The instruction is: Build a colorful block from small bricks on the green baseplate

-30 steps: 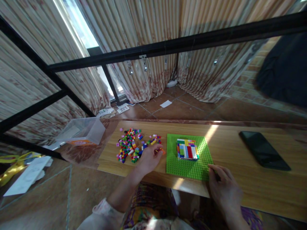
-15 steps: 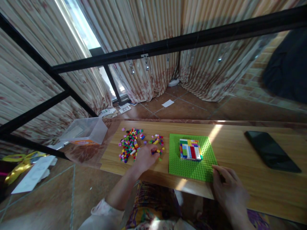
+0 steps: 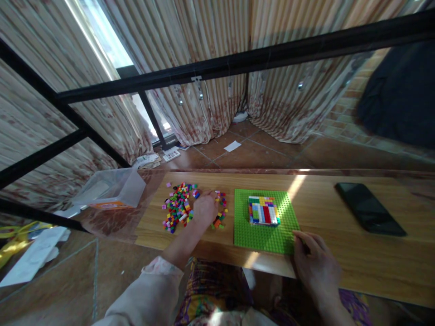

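Note:
A green baseplate (image 3: 268,233) lies on the wooden table (image 3: 333,226), with a block of mixed-colour bricks (image 3: 263,210) built on its far part. To its left spreads a heap of small loose bricks (image 3: 178,207). My left hand (image 3: 204,207) rests on the right part of that heap, fingers curled down among the bricks; what they hold is hidden. My right hand (image 3: 316,262) lies at the baseplate's near right corner, fingers bent and touching its edge.
A black phone (image 3: 369,208) lies on the table at the right. A clear plastic box (image 3: 110,188) stands off the table's left end. Black metal bars (image 3: 238,63) cross the view above. Papers lie on the tiled floor at the left.
My left hand has moved from beside the baseplate's left edge back and left into the loose bricks. My right hand has stayed at the baseplate's corner.

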Available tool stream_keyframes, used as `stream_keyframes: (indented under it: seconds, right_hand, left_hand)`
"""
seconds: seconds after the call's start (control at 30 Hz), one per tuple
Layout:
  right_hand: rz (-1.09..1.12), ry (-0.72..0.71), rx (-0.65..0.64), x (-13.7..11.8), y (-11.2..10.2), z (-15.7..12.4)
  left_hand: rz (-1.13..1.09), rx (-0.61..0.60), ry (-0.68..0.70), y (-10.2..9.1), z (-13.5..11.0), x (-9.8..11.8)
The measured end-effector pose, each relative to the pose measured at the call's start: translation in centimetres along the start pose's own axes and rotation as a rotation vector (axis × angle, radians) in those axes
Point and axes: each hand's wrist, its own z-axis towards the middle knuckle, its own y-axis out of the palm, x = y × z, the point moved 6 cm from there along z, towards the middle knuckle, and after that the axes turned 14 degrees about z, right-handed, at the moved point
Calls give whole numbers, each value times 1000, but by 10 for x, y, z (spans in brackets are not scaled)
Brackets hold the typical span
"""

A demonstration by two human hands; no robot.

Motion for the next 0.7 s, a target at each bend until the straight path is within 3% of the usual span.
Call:
stream_keyframes:
  seconds: [0.43, 0.7]
  right_hand:
    - [38, -21, 10, 3, 2, 0]
    - [37, -35, 19, 5, 3, 0]
  left_hand:
    - [131, -18, 23, 3, 6, -2]
    - [-84, -38, -47, 5, 12, -12]
